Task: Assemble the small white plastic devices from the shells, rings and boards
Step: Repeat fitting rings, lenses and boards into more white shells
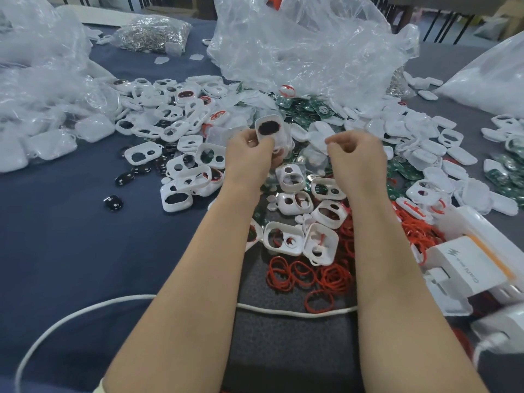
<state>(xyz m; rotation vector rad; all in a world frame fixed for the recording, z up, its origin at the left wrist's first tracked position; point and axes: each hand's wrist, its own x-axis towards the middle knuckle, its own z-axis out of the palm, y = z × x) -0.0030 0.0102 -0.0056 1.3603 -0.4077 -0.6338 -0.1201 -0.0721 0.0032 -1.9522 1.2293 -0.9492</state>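
Observation:
My left hand [249,154] grips a small white shell [269,129] with a dark oval insert, held up over the pile. My right hand [354,150] hovers to its right with fingers curled and thumb meeting fingertips; whether it pinches something tiny I cannot tell. Beneath both hands lie many white shells with cut-out holes [283,238], red rubber rings [312,275], green circuit boards [402,168] and loose black oval pieces [113,202].
Crumpled clear plastic bags [306,43] rise at the back and left. A bag of metal parts [153,32] sits far left. White charger boxes [470,265] lie at right. A white cable [295,312] crosses the dark mat near me.

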